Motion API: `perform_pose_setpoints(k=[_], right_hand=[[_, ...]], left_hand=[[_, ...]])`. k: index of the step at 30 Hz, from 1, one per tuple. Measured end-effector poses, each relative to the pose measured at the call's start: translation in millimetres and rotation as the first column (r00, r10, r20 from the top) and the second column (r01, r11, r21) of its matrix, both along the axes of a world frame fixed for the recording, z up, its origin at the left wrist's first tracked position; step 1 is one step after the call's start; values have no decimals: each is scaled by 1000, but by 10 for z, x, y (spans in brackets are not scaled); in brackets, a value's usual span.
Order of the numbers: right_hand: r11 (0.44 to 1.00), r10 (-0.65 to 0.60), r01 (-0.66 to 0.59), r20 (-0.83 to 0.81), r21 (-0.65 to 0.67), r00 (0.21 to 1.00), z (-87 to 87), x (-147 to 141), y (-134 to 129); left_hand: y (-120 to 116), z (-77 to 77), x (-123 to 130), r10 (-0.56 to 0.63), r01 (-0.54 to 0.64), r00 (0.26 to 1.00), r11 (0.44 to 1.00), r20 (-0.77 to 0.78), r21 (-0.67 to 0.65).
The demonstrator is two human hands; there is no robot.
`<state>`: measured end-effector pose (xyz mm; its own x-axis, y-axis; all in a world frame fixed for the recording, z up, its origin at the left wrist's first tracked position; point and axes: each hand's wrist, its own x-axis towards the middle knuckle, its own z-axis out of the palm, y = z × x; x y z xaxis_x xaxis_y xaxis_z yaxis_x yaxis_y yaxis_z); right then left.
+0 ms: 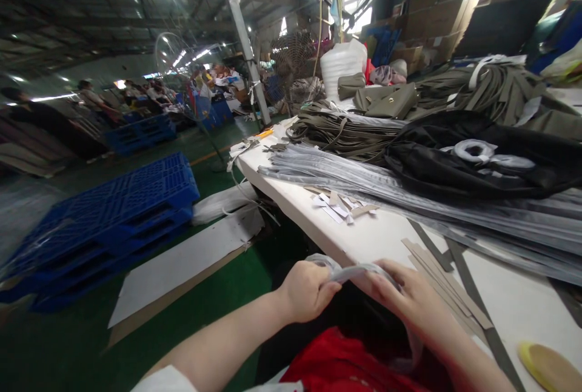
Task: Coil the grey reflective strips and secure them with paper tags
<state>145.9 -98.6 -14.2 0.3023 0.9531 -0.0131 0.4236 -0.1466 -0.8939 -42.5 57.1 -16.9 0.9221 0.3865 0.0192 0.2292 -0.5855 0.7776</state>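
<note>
A pale, translucent strip (348,272) stretches between my two hands, just off the table's near edge and above my lap. My left hand (305,292) is closed round one part of it, thumb pressed on top. On the other side my right hand (400,289) pinches the strip, and a length hangs down below that hand. The strip's exact kind is hard to make out. Small cut pieces of white and tan paper (341,205) lie on the table beyond my hands. Long tan strips (445,283) and dark strips (473,286) rest to the right of my right hand.
The white table (391,231) carries a bundle of plastic-wrapped strips (364,177), olive straps (350,134) and a black bag (454,168) with white tape rolls (475,151). A yellow-rimmed disc (550,366) lies near right. Blue pallets (113,210) and a white board (186,259) are left.
</note>
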Motion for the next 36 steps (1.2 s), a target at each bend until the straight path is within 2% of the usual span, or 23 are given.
perform_pose_setpoints(k=[1,2,4,7,9,10,11,12,13,14,15,16,17,18,20,22,23,25,28,31,33,35,36], right_hand=[[992,-115,107,167,60,979,-34,71,46],[982,-177,146,291,124,940,-83,100,92],[981,-144,77,398,179,906,-209,39,169],[997,-3,-24,324,78,946,-384,-244,236],[996,91,-90,174,-11,981,-414,-473,245],[985,170,-168,77,-35,982,-392,-579,235],[965,260,-260,-22,-32,965,-347,-669,214],[940,337,-340,-111,-5,935,-284,-732,182],[923,383,-384,-183,32,906,-211,-762,143],[921,388,-385,-239,61,890,-137,-753,99],[931,364,-359,-282,69,888,-67,-701,56],[945,323,-322,-310,56,894,-7,-611,18],[956,286,-294,-313,22,906,40,-491,-11],[960,262,-279,-280,-23,924,73,-351,-28],[968,222,-229,-75,-107,972,102,-59,-28],[981,175,-151,226,-118,958,88,185,9],[986,155,-126,339,-105,928,64,274,32],[984,172,-137,407,-114,897,-23,375,71],[954,251,-223,127,-201,960,-236,319,99],[945,257,-298,-254,-135,932,-458,28,132],[971,226,-241,-340,-2,913,-549,-217,173],[991,128,-106,-349,81,928,-573,-389,211],[996,74,-50,-341,77,937,-560,-419,221]], left_hand=[[-40,12,8,16,-26,998,985,-61,-171],[-80,37,22,20,-55,995,933,-101,-355],[-145,121,64,-4,-74,993,747,-116,-661],[-177,288,154,19,-43,999,488,-39,-872],[-157,371,229,205,-57,978,415,32,-908],[-137,386,266,347,-78,934,430,85,-899],[-115,378,299,483,-116,861,492,160,-863],[-93,346,324,565,-173,784,597,258,-783],[-75,294,337,564,-235,740,727,366,-646],[-62,227,339,481,-274,752,851,452,-449],[-57,155,329,342,-267,807,938,481,-219],[-60,85,311,192,-212,878,977,438,-4],[-68,27,289,68,-128,937,980,344,153],[-79,-16,266,-8,-49,972,970,235,236],[-97,-50,230,-67,59,997,978,37,201],[-94,-38,212,-110,105,990,993,-93,-55],[-83,-26,208,-144,112,982,966,-122,-235],[-49,-8,207,-205,101,972,808,-117,-580],[-1,-2,224,-230,90,973,483,-27,-871],[-16,-14,294,-132,99,989,215,72,-972],[-73,-42,367,20,141,990,75,143,-987],[-145,-96,434,184,192,965,-6,188,-981],[-174,-132,457,242,199,952,-15,190,-980]])
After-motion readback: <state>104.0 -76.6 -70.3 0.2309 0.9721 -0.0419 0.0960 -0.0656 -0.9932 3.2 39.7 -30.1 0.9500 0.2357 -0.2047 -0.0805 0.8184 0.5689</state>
